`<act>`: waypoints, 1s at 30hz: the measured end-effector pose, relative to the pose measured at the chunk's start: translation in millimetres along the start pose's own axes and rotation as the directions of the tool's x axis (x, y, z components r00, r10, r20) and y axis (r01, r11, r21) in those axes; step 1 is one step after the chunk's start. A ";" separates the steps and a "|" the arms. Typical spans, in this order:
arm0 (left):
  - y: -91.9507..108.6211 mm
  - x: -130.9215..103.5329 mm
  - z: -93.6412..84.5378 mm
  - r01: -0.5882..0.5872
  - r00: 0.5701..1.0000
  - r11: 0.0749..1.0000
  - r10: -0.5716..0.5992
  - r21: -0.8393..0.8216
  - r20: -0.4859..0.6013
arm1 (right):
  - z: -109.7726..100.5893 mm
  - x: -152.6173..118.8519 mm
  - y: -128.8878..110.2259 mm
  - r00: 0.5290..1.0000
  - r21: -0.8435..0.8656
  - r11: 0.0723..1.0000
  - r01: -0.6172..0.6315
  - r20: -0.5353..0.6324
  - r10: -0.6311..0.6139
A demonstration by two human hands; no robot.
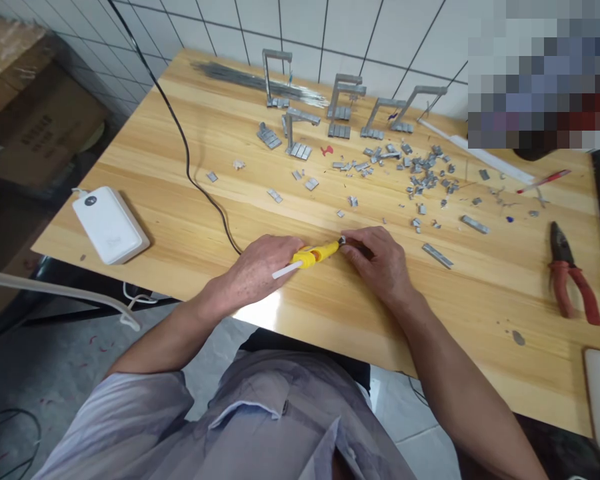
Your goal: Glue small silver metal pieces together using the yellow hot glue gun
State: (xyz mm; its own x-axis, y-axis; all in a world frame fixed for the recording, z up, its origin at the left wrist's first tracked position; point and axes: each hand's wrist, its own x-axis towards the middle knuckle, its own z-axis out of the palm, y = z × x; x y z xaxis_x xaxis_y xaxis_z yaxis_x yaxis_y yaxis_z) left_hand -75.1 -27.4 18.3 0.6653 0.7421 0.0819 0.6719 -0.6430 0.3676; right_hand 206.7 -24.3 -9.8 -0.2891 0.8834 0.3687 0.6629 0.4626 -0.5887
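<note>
White tiled wall (300, 30) is forming the background, and before it we are seeing a wooden tabletop (180, 227) with work spread across it. Near its front edge, the left hand (263, 267) is wrapping its fingers around a yellow glue gun (306, 259), so that the tool is lying within the grip, its nozzle pointing toward the right hand (380, 257). We are noting a white glue stick (286, 269) projecting from the rear. At the nozzle tip, the right hand is pressing thumb and forefinger together, pinching what is appearing to us as a small grey piece (343, 239), mostly hidden. Black cord (188, 163) is running down to the tabletop beside the left hand. Beyond the hands we are observing grey frames (300, 152) standing on slatted bases, a bundle of thin rods (260, 83) lying behind them, and grey fragments (425, 180) scattering to the right. Red-handled pliers (561, 250) are lying well apart, near the right edge. As for containers, cardboard boxes (40, 133) are standing left of the tabletop; their contents are remaining hidden from us.
</note>
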 end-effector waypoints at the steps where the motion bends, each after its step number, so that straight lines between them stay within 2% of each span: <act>1: -0.1 0.2 0.4 -0.002 1.000 1.000 0.002 -0.001 0.002 | -0.1 0.4 -0.3 1.000 -0.004 1.000 0.000 0.004 0.000; 11: 1.5 1.3 -4.4 0.037 0.998 0.995 -0.033 -0.088 0.048 | 0.3 1.1 -3.7 0.999 -0.009 1.000 -0.029 -0.016 0.029; 16: 0.2 0.7 -2.8 0.008 1.000 0.997 -0.007 -0.071 0.019 | -1.2 1.5 -3.5 0.999 -0.019 0.999 -0.033 -0.006 0.032; 20: -0.1 2.4 -3.5 0.041 0.999 0.993 -0.038 -0.113 0.031 | -1.1 0.5 -2.0 1.000 -0.029 0.999 -0.029 -0.012 0.029; 23: -1.4 6.6 -8.6 0.079 0.995 0.984 -0.068 -0.161 0.070 | -0.7 -0.3 -1.3 0.999 -0.035 0.999 -0.030 -0.014 0.030; 27: -6.3 13.5 -19.7 0.173 0.973 0.963 -0.135 -0.206 0.185 | -0.5 0.3 -0.9 1.000 -0.025 1.000 -0.018 -0.011 0.018; 30: -11.7 18.0 -26.2 0.187 0.971 0.932 -0.127 -0.312 0.205 | -1.0 1.1 -0.8 1.000 -0.013 1.000 0.002 -0.011 -0.002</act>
State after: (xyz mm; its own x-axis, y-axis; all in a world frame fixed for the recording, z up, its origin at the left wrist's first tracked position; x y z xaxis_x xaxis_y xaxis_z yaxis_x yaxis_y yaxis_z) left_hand -79.5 -1.5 39.7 0.6272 0.7629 -0.1569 0.6492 -0.4008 0.6464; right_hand 206.5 -23.8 -8.2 -0.2825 0.8817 0.3780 0.6710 0.4632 -0.5789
